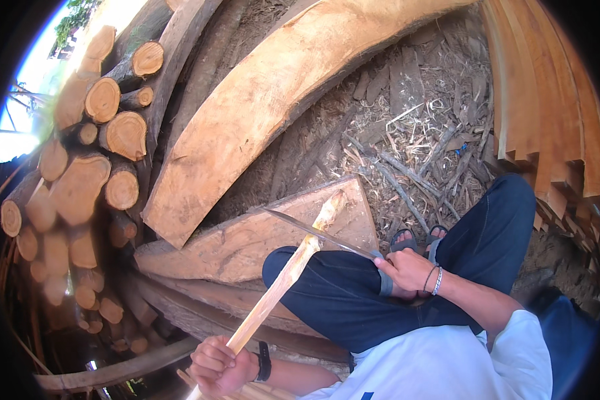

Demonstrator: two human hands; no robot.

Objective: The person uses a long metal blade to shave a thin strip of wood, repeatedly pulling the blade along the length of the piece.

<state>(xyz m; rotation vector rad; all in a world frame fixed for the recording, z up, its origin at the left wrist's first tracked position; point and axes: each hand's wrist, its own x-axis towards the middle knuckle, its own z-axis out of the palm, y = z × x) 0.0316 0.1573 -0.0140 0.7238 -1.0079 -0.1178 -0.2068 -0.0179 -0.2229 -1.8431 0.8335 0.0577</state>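
My left hand [221, 365], at the lower left, is wrapped round a pale, peeled wooden stick [281, 288]. The stick slants up and to the right, and its far end lies over a flat wooden slab [203, 245]. My right hand [407, 268] is closed on the handle of a long-bladed knife [340, 242], mostly hidden by the fingers. The blade points left and crosses the stick near a knot, below the far end. Whether the edge bites into the wood I cannot tell.
Cut logs [80, 190] are stacked at the left. A large curved plank [267, 100] lies beyond the slab. Bark shavings and twigs [413, 147] cover the ground ahead of my sandalled feet. Sawn boards [540, 87] stand at the right.
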